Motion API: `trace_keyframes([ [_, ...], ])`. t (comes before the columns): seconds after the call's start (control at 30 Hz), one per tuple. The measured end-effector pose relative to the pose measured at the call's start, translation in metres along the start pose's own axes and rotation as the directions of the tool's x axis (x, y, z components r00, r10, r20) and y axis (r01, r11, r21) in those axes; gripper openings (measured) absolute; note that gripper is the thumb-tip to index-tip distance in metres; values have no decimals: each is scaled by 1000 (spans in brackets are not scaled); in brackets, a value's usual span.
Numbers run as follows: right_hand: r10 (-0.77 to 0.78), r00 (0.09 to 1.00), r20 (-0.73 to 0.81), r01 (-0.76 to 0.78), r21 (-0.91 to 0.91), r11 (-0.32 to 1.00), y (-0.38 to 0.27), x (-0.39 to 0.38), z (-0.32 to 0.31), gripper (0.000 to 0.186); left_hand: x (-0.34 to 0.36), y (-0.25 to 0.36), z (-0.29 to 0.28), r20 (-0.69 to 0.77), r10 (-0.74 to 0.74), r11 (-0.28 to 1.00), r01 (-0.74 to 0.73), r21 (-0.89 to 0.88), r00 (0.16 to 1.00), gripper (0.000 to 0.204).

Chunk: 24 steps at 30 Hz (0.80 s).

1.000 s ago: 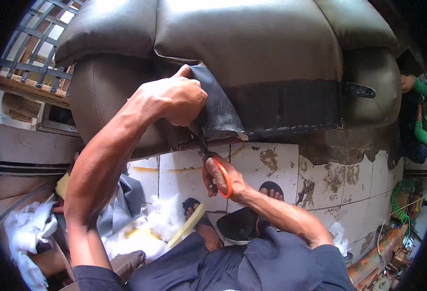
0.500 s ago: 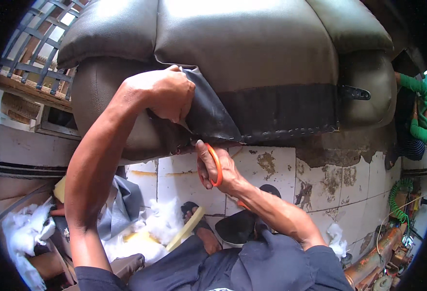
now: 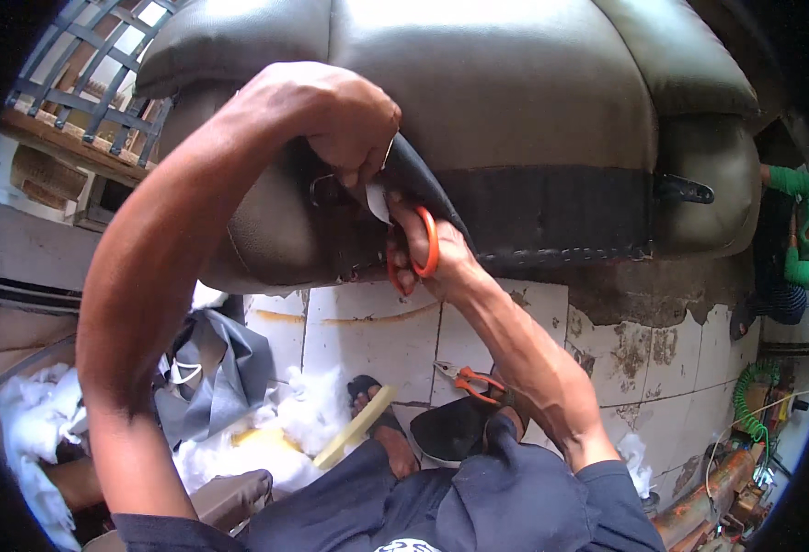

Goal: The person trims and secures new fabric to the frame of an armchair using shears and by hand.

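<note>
A padded dark olive-brown leather seat (image 3: 492,110) fills the upper middle, with a black band (image 3: 551,212) stitched along its lower edge. My left hand (image 3: 344,129) is closed on a loose black flap (image 3: 427,184) of covering near the seat's middle, lifting it; its fingertips are partly hidden. My right hand (image 3: 441,253) grips orange-handled scissors (image 3: 432,236) just below my left hand, at the flap's underside. Their blades are mostly hidden among the fabric and my fingers.
Pliers (image 3: 473,382) lie on the white tiled floor (image 3: 367,340) near a black pad. Grey fabric (image 3: 206,377), white stuffing (image 3: 321,419) and yellow foam are at lower left. A webbed frame (image 3: 101,64) stands upper left; another person's green-sleeved arm (image 3: 800,184) is at right; a coiled hose (image 3: 749,400) lies lower right.
Both hands have moved upward; the right carries the scissors from the seat's bottom edge up along the flap. The flap is folded further. The pliers on the floor have come into sight.
</note>
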State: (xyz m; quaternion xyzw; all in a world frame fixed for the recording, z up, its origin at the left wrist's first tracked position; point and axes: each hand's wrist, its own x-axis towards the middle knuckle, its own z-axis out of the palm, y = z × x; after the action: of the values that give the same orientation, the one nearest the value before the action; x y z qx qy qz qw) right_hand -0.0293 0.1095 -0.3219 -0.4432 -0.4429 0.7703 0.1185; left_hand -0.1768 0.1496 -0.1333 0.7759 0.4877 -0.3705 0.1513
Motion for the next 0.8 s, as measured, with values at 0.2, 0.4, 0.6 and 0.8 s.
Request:
trace_keyframes([
  [0.2, -47, 998, -29, 49, 65, 997, -4, 28, -2, 58, -20, -39, -4, -114, 22, 996, -12, 92, 993, 19],
  [0.4, -112, 992, 59, 111, 20, 994, -10, 29, -10, 43, -29, -33, 24, -241, -56, 964, 115, 238, 969, 15],
  [0.6, -121, 990, 71, 121, 15, 993, -6, 37, -10, 56, -22, -18, 58, -232, -132, 938, 197, 284, 964, 17],
  [0.8, -147, 983, 106, 140, 71, 988, -4, 34, -9, 47, -12, -14, 82, -329, -222, 963, 259, 73, 918, 15],
])
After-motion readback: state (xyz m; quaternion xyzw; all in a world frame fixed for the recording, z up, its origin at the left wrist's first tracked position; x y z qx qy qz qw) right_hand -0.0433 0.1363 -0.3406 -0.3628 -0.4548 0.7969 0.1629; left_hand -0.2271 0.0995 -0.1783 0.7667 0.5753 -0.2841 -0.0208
